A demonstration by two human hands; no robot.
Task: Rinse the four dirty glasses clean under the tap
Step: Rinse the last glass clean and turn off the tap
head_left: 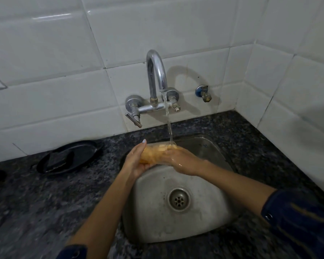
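A clear glass (154,153) with an orange tint lies on its side over the steel sink (198,228). My left hand (137,162) cups its base from below and the left. My right hand (183,161) is wet and closes around its mouth end, with fingers that seem to reach inside. The chrome tap (156,75) on the tiled wall is running, and its stream (168,124) lands on the glass near my right fingers. No other glasses are in view.
A black plate (69,157) holding a dark object sits on the dark granite counter (32,206), left of the sink. The tap lever (134,119) points down left. A small valve (204,93) sticks out of the wall on the right. The drain (179,199) lies below my hands.
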